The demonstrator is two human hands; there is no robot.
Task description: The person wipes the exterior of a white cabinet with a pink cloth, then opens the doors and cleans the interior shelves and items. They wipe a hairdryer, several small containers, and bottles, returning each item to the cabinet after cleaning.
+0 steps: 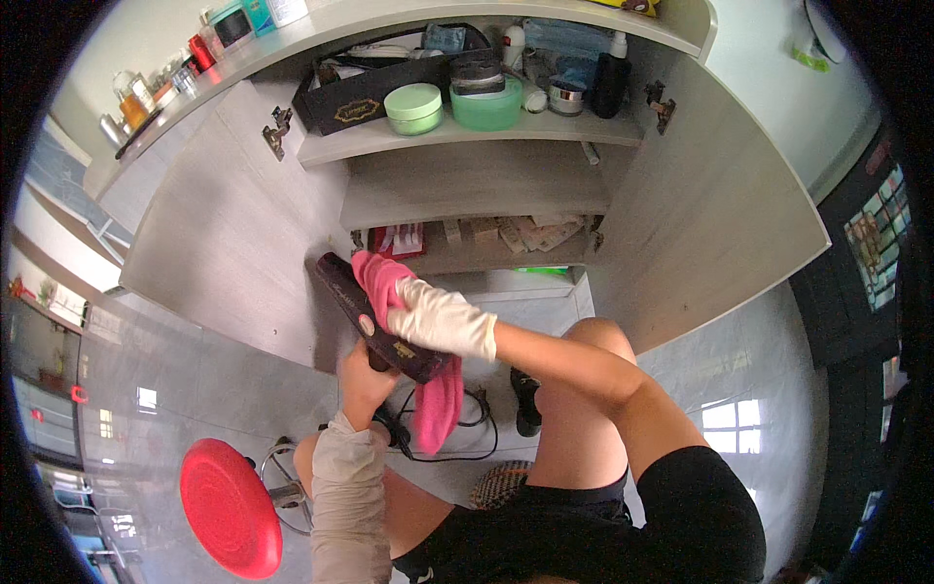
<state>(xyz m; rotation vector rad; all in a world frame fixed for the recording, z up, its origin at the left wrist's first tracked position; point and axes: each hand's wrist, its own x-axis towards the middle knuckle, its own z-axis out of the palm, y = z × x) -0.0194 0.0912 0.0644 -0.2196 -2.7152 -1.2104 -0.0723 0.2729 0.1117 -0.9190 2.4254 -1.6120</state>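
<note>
My left hand [365, 381], bare with a pale sleeve at the wrist, grips a dark box [341, 288] from below; the box has gold print and a round sticker and is tilted in front of the open left cabinet door. In a white glove, my right hand [438, 314] presses a pink cloth [381, 283] against the box's upper side. The cloth's other end hangs below the box. Before me stands an open cabinet; its upper shelf [467, 140] holds a black tray box [365, 108], a light green jar [414, 109], a green tub [486, 108] and a black pump bottle [611, 77].
Cabinet doors stand open at left [211, 241] and right [715, 197]. Small boxes and a red item [399, 241] lie on the lowest shelf. A black cable [496, 438] lies on the floor between my legs. A red round stool [230, 509] is at lower left.
</note>
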